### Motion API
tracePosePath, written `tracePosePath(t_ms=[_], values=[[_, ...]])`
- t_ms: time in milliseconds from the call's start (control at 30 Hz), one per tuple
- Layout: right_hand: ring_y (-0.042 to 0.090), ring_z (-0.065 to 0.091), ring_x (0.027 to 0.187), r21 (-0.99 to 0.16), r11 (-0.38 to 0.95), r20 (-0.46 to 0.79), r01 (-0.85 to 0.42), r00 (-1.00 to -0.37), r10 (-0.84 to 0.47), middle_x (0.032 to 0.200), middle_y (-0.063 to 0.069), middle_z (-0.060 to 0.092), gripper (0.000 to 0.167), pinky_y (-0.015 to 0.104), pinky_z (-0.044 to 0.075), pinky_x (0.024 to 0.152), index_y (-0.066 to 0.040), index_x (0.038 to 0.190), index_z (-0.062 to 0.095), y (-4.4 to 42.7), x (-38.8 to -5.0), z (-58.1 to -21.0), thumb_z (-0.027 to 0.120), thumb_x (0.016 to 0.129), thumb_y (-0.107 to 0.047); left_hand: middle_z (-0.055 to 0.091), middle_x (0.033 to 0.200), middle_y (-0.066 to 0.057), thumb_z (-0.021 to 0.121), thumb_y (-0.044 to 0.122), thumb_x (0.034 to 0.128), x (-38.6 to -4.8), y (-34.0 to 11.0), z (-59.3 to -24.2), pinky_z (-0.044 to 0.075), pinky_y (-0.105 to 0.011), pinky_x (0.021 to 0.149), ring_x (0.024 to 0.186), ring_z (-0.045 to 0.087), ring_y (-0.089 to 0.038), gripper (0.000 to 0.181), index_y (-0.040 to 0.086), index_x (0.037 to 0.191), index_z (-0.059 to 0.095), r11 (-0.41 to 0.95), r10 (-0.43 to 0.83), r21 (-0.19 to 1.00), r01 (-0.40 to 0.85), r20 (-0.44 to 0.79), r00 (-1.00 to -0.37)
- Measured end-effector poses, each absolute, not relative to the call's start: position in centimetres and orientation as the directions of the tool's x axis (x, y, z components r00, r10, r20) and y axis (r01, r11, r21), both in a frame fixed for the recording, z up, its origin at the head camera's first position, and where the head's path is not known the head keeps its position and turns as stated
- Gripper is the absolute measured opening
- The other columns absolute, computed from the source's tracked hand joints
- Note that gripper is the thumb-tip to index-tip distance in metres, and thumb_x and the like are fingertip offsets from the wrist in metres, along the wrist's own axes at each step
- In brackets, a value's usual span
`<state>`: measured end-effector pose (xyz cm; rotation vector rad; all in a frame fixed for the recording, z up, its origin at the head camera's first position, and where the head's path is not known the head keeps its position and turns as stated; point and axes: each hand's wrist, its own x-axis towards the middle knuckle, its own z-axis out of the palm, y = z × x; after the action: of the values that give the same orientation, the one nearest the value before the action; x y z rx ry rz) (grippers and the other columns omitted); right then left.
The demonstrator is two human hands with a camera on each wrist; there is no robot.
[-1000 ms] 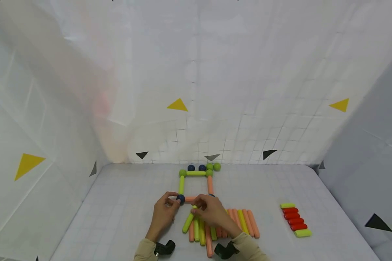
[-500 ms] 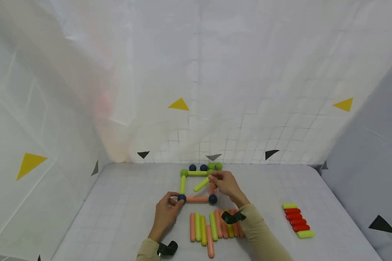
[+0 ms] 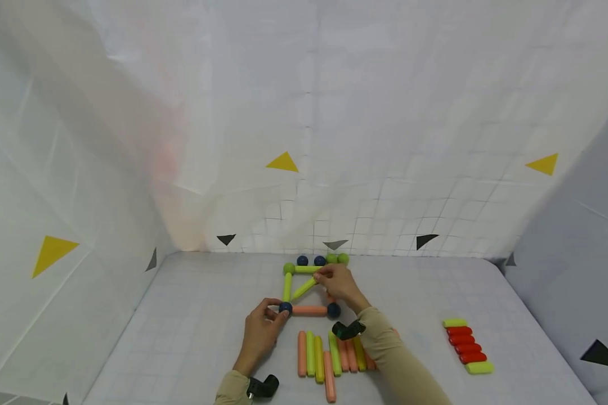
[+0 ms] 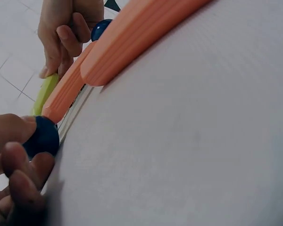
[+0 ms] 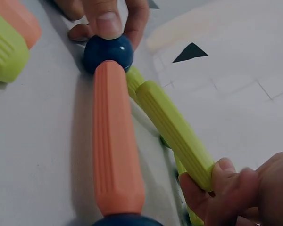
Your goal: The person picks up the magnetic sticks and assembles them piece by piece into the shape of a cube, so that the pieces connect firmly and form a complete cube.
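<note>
Frame of rods and balls lies on the white table. Left hand grips the dark blue ball at the near left corner. Right hand pinches one end of a lime-green rod, held aslant across the frame opening, its free end near the gripped ball; contact between the two cannot be confirmed. An orange rod runs from this ball to a second dark blue ball. Loose rods lie side by side nearer the person. Red rods lie well to the right.
</note>
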<state>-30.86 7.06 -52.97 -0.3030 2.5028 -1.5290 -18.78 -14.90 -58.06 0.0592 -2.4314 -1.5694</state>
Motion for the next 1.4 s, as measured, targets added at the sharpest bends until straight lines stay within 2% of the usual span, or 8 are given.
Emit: tracePosePath(t_ms=[200,433,733,933,1067,1167,1400], values=[[0.011,0.054,0.052,-0.849,0.51,-0.032,-0.136,-0.951,-0.307,0.095,0.008,0.079,0.023,0.026,0.046,0.05,-0.001,0.116,0.077,6.6,-30.9,-53.0,0.068,0.105,-0.019,0.067,0.075,-0.002,0.081,0.017,0.0955,-18.7,-14.9,-58.1,0.044,-0.023,0.045,0.05,0.055,-0.006,0.025,0.011,0.118,0.071,0.433,-0.158,0.895,0.103,0.188,-0.969],[0.01,0.052,0.045,-0.835,0.537,-0.071,-0.119,-0.945,-0.32,0.091,0.006,0.077,0.021,0.025,0.045,0.046,-0.002,0.113,0.078,6.0,-30.8,-52.6,0.069,0.104,-0.019,0.067,0.076,-0.003,0.08,0.017,0.096,-18.6,-14.8,-57.9,0.044,-0.023,0.045,0.051,0.055,-0.006,0.025,0.01,0.119,0.071,0.433,-0.161,0.897,0.094,0.179,-0.97],[0.011,0.063,0.06,-0.765,0.615,-0.009,-0.19,-0.952,-0.305,0.095,0.006,0.078,0.013,0.028,0.052,0.055,-0.009,0.106,0.082,5.9,-30.5,-53.0,0.077,0.099,-0.019,0.068,0.078,-0.004,0.079,0.018,0.0967,-18.5,-14.7,-58.0,0.045,-0.023,0.045,0.051,0.056,-0.006,0.025,0.011,0.119,0.071,0.433,-0.162,0.898,0.082,0.167,-0.972],[0.013,0.064,0.058,-0.776,0.602,-0.016,-0.189,-0.948,-0.318,0.098,0.007,0.079,0.017,0.028,0.053,0.053,-0.006,0.111,0.08,6.0,-30.3,-52.9,0.076,0.099,-0.018,0.068,0.078,-0.003,0.08,0.018,0.0962,-18.6,-14.7,-57.9,0.045,-0.024,0.045,0.052,0.055,-0.006,0.025,0.01,0.118,0.071,0.445,-0.17,0.891,0.089,0.182,-0.968],[0.014,0.066,0.061,-0.784,0.593,-0.01,-0.184,-0.951,-0.308,0.101,0.009,0.078,0.021,0.03,0.056,0.056,-0.004,0.115,0.078,7.4,-29.9,-52.7,0.075,0.1,-0.018,0.068,0.078,0.001,0.08,0.018,0.0961,-19.0,-14.1,-58.1,0.046,-0.023,0.052,0.057,0.056,-0.007,0.024,0.012,0.118,0.071,0.48,-0.156,0.874,0.081,0.176,-0.972],[0.012,0.068,0.067,-0.766,0.603,0.035,-0.222,-0.951,-0.306,0.104,0.008,0.079,0.022,0.03,0.057,0.064,-0.005,0.117,0.078,8.9,-29.6,-52.3,0.074,0.101,-0.02,0.068,0.079,0.001,0.079,0.018,0.0964,-19.2,-13.9,-58.1,0.047,-0.023,0.055,0.058,0.058,-0.007,0.024,0.013,0.119,0.071,0.497,-0.147,0.864,0.078,0.172,-0.974],[0.024,0.076,0.07,-0.759,0.595,0.096,-0.264,-0.949,-0.299,0.109,0.015,0.078,0.024,0.033,0.06,0.062,-0.003,0.122,0.076,15.4,-28.7,-50.5,0.072,0.102,-0.016,0.072,0.08,-0.003,0.077,0.02,0.098,-19.4,-14.2,-57.7,0.045,-0.024,0.055,0.057,0.056,-0.007,0.025,0.008,0.119,0.07,0.553,-0.177,0.828,0.092,0.224,-0.958]])
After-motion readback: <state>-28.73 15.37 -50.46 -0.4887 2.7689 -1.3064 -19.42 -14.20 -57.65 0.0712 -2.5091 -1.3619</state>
